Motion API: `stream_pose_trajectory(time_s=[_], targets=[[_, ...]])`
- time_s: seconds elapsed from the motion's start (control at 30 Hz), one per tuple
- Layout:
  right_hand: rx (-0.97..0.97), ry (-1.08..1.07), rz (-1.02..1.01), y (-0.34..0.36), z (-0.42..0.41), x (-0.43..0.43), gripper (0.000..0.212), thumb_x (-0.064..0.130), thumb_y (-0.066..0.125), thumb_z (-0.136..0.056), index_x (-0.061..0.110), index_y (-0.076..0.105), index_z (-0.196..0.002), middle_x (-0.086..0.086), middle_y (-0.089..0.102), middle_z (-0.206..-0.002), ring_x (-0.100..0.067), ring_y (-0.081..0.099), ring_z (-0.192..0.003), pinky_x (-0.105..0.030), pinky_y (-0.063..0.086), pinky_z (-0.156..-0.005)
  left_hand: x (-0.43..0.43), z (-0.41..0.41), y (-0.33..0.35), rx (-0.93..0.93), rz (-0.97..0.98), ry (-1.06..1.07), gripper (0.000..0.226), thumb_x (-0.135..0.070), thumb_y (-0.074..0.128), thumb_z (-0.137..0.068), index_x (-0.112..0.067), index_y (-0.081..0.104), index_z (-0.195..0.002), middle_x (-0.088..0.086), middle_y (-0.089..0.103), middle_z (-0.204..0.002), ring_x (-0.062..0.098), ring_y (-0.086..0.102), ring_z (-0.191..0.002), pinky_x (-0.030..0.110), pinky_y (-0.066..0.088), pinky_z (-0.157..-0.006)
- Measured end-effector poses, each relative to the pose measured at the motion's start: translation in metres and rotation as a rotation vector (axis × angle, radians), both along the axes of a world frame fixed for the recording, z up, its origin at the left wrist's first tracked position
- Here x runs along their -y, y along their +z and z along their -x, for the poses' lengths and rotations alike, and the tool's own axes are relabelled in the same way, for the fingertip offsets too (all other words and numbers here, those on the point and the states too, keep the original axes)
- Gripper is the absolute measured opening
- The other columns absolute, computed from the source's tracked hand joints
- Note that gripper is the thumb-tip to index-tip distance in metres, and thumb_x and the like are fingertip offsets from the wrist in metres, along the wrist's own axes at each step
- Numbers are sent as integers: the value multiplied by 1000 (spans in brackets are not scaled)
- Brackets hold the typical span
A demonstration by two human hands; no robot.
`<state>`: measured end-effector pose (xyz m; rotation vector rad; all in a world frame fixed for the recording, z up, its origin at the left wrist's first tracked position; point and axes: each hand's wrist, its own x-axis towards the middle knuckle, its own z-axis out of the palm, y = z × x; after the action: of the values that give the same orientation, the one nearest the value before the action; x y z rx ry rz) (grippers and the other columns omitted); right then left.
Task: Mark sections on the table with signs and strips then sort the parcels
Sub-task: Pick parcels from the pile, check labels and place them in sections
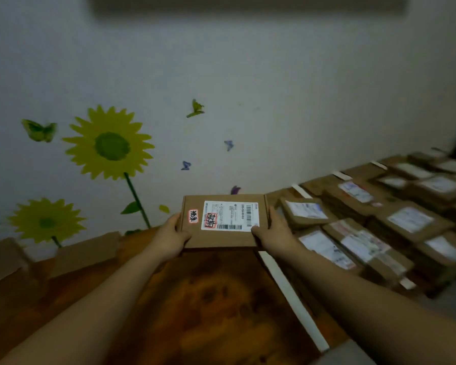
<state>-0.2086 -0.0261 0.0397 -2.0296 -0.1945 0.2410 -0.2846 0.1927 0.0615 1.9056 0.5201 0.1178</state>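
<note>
A flat brown cardboard parcel (223,234) with a white shipping label and a small red-edged sticker is held in front of me near the wall, above the wooden table (208,306). My left hand (169,237) grips its left edge with the thumb on top. My right hand (270,233) grips its right edge, thumb on the label's corner. A long white strip (291,299) runs along the table just right of the parcel. Many labelled parcels (366,225) lie stacked in rows to the right of that strip.
Short white strips (299,191) lie between the parcel rows near the wall. Brown cardboard pieces (84,250) stand against the wall at the left. The wall carries sunflower and butterfly stickers. The table's right edge drops off beyond the stacks.
</note>
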Motion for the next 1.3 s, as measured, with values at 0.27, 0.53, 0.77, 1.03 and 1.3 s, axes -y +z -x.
stream_pose_trajectory(time_s=[0.27,0.53,0.77,1.03,1.3], targets=[[-100,-329,-108,9,22,119,69,13,57,-94,25,20,-151,-7,55,-125,-23,61,-107,-29,54,-78,86,-44,-15,-55,294,-175,46,3,48,-91,-13,48,-135,6,65,-99,20,64,-83,35,54,-73],[-100,-510,-133,-10,-8,185,46,32,60,-92,23,42,-133,-8,51,-126,-20,62,-92,-36,57,-66,162,-68,-15,-112,322,-162,42,-7,49,-96,-16,42,-137,4,62,-95,17,65,-81,31,57,-56],[-176,-165,-61,-13,-56,255,25,25,68,-84,15,53,-101,-6,64,-97,-17,65,-84,-28,51,-63,236,-104,-32,0,410,162,60,-2,62,-87,-9,30,-137,15,58,-116,24,61,-89,34,53,-76],[-66,266,220,-19,-64,281,62,34,62,-90,36,30,-143,6,49,-138,-8,55,-108,-26,49,-90,317,-92,-51,-76,254,67,42,-9,55,-92,-19,42,-131,1,64,-102,16,63,-83,31,55,-66],[68,388,518,-48,-55,269,66,41,48,-95,28,16,-152,-7,39,-141,-24,42,-125,-37,38,-105,323,-81,-78,-143,-181,63,51,-9,59,-90,-11,37,-136,8,52,-132,23,56,-113,28,50,-87]])
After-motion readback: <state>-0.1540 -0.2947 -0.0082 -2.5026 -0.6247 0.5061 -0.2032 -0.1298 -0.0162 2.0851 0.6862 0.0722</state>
